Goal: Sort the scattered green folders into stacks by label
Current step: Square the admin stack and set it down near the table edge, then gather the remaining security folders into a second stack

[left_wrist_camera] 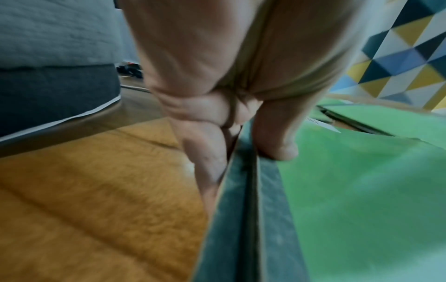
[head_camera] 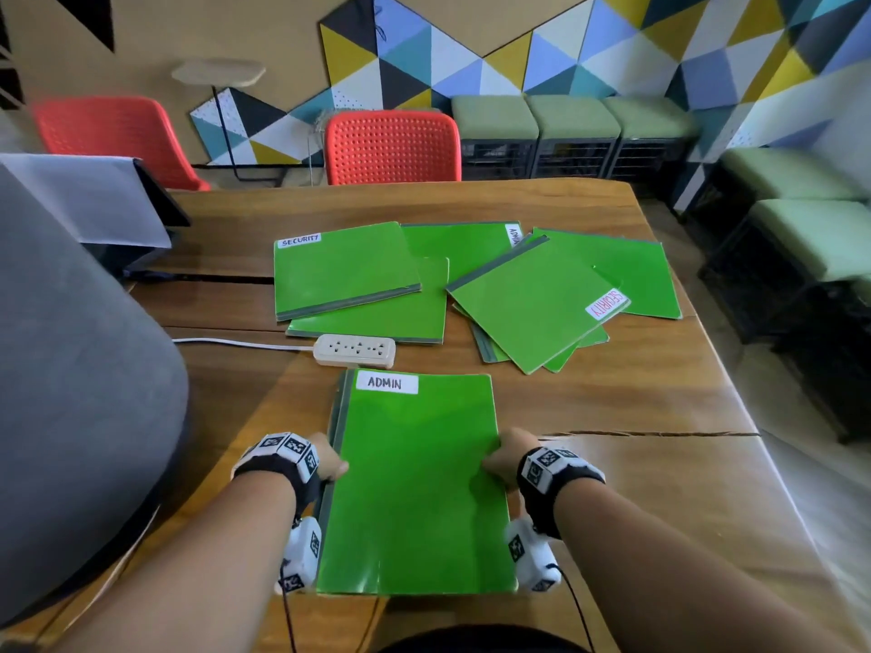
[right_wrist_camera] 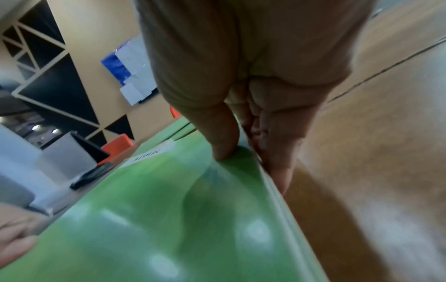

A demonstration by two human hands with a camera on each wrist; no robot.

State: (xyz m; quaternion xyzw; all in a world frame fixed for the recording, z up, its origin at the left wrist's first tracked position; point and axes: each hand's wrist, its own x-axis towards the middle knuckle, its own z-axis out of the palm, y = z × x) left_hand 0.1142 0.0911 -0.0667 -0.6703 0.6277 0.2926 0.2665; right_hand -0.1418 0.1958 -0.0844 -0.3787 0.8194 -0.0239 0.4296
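Green ADMIN folders (head_camera: 414,487) lay stacked on the wooden table (head_camera: 636,417), long axis running away from the person (label at the far end). The left hand (head_camera: 325,464) pinched the spine side, thumb on top; the right hand (head_camera: 506,457) pinched the opposite edge. Scattered folders (head_camera: 532,299) lay beyond a power strip (head_camera: 354,351).

Green folders (head_camera: 414,487), red chairs (head_camera: 393,146), wooden-brown table (head_camera: 636,417)
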